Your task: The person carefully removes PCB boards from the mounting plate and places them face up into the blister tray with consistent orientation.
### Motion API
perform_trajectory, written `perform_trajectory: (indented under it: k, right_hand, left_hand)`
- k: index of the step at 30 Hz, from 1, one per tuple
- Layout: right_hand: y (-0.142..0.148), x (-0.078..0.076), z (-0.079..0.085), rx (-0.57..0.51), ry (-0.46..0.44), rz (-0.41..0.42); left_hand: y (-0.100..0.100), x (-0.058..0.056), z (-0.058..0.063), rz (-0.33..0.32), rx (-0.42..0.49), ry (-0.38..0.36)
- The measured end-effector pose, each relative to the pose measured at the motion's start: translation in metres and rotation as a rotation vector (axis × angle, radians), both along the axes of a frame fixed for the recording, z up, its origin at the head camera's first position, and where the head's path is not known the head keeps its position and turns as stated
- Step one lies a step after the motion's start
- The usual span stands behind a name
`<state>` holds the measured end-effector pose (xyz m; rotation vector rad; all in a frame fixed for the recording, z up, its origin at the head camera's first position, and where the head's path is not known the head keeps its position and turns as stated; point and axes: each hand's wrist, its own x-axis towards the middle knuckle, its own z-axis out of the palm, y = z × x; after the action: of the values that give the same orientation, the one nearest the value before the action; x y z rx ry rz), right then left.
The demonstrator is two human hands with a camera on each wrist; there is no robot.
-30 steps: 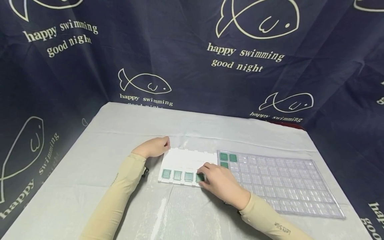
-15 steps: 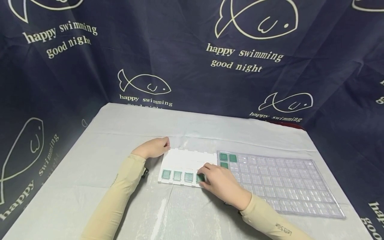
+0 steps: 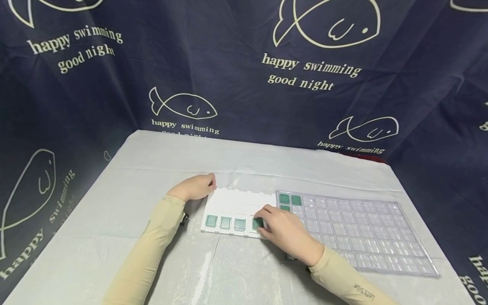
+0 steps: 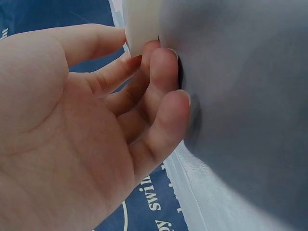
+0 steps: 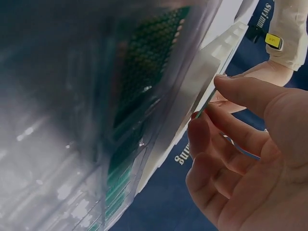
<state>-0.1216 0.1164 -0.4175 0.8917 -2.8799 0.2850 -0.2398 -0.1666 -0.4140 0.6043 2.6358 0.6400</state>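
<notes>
A white slotted panel (image 3: pixel 238 203) lies on the table, its far left corner pinched by my left hand (image 3: pixel 193 187). The left wrist view shows the thumb and fingertips at the white panel's end (image 4: pixel 143 26). Along the near edge sit three green perforated circuit boards (image 3: pixel 225 223) in a row. To their right, a fourth green circuit board (image 3: pixel 258 223) is pinched between the thumb and fingers of my right hand (image 3: pixel 289 233); in the right wrist view its thin edge (image 5: pixel 207 99) shows at the fingertips. Whether this board touches the panel, I cannot tell.
Right of the panel lies a clear plastic compartment tray (image 3: pixel 362 228). Green boards (image 3: pixel 296 200) sit in its far left compartments. A dark part (image 3: pixel 289 256) shows below my right wrist. A white cloth (image 3: pixel 183 262) covers the table, with a dark blue curtain (image 3: pixel 244 106) around it.
My right hand has shifted slightly right along the panel with the green circuit board, widening the space to the third board. My left hand has stayed at the corner.
</notes>
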Motion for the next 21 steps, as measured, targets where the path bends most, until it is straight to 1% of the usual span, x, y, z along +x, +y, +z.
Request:
perform_trajectory:
  k: [11,17,21]
  right_hand:
    - [0.007,-0.001,0.000,0.004,-0.035,-0.053]
    - [0.012,0.000,0.000,0.016,-0.024,-0.082]
    - [0.015,0.000,-0.001,0.008,-0.026,-0.086]
  left_hand:
    - [0.001,-0.001,-0.002,0.002,-0.012,0.013]
    - [0.001,-0.001,-0.002,0.003,-0.018,0.017]
    - [0.002,-0.001,-0.002,0.000,-0.016,0.018]
